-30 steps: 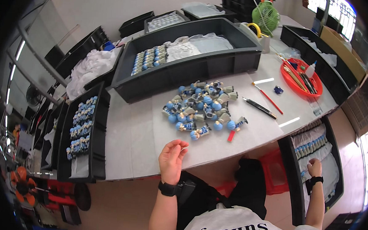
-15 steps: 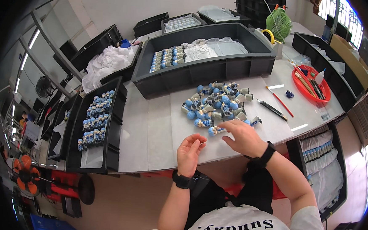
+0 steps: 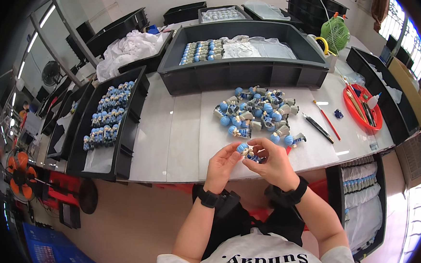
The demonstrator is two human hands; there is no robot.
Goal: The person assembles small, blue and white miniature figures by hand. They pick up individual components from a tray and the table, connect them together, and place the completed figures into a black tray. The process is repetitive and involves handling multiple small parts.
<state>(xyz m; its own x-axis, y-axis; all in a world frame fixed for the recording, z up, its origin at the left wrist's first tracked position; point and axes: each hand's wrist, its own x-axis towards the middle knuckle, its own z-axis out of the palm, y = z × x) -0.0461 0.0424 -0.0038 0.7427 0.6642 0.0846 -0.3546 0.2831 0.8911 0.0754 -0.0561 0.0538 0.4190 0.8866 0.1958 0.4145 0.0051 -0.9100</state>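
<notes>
Above the table's near edge I have a small figurine [image 3: 245, 151] with a ribbed blue cap and blue clothing between my two hands. My right hand [image 3: 277, 165] grips its body, with thumb and forefinger curled round it. My left hand [image 3: 221, 168] is closed, its fingertips against the cap side; whether a small thing is also pinched there I cannot tell. Just beyond the hands lies a loose pile of similar figurines [image 3: 257, 110] on a white sheet [image 3: 209, 146]. One striped figurine [image 3: 242, 132] lies at the pile's near edge.
A large dark tray [image 3: 242, 80] with figurine rows stands behind the pile. Another figurine tray [image 3: 127, 157] is at left, a third [image 3: 380, 209] low at right. A black pen-like tool [image 3: 319, 128], red brush [image 3: 328, 120] and red tool dish [image 3: 376, 123] lie at right.
My right hand has drawn a figurine from the pile's near edge toward me. My left hand has risen to meet it. The view has shifted somewhat.
</notes>
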